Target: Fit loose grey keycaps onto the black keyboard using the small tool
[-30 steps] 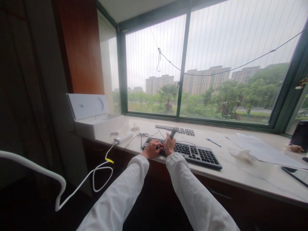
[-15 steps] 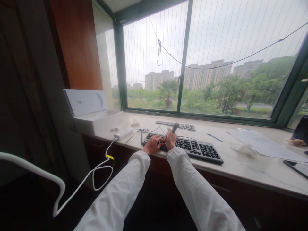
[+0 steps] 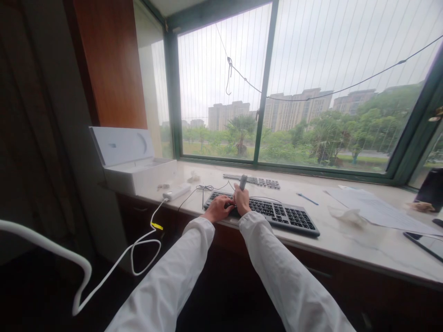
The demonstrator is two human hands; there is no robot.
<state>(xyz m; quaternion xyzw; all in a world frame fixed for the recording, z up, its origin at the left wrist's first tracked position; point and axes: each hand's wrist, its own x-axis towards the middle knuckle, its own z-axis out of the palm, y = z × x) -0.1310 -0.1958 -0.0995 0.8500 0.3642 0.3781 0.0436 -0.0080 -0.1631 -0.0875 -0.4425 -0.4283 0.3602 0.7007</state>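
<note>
No lettering is readable: any legends on the long dark-grey plastic keyboard (image 3: 294,219) and any print on the flat white paper sheets (image 3: 375,207) are too small or blurred.

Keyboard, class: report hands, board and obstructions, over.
Right hand gripping dark grey object. Left hand at keyboard, left part. Keyboard flat, partly hidden by hands. Bundled black cable behind.

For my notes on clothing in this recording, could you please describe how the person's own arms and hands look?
The left sleeve and right sleeve are long, white and loose, softly creased, with no visible markings, and reach to the wrists. The left hand and right hand are bare, without gloves; finer details are too small to make out.
</note>
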